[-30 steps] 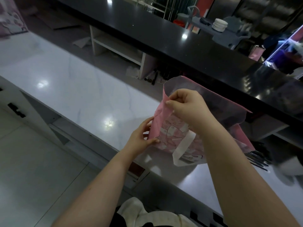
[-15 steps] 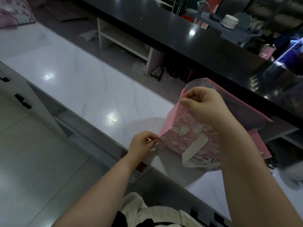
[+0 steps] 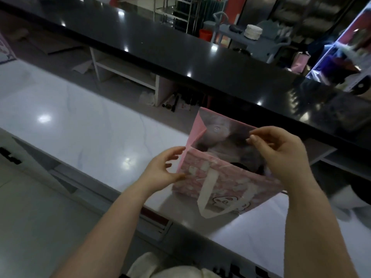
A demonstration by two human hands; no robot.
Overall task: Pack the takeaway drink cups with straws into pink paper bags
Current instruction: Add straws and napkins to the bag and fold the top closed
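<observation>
A pink paper bag (image 3: 224, 183) with a cartoon print and a cream ribbon handle stands on the white marble counter (image 3: 80, 125), its mouth spread open toward me. My left hand (image 3: 162, 169) grips the bag's near left corner, thumb on the front panel. My right hand (image 3: 281, 149) pinches the far top rim between thumb and forefinger. Inside the bag I make out only dim grey shapes. No drink cup or straw is plainly visible.
A raised black bar top (image 3: 200, 57) runs diagonally behind the counter. Below it are white shelves (image 3: 124, 71) with bottles. A grey cart with stacked white plates (image 3: 253, 32) stands in the background. Another pink bag (image 3: 300, 61) sits far right.
The bag has been pulled open from nearly flat into a box shape. My right hand shifted from the left top edge to the far rim. My left hand moved up to the near left corner.
</observation>
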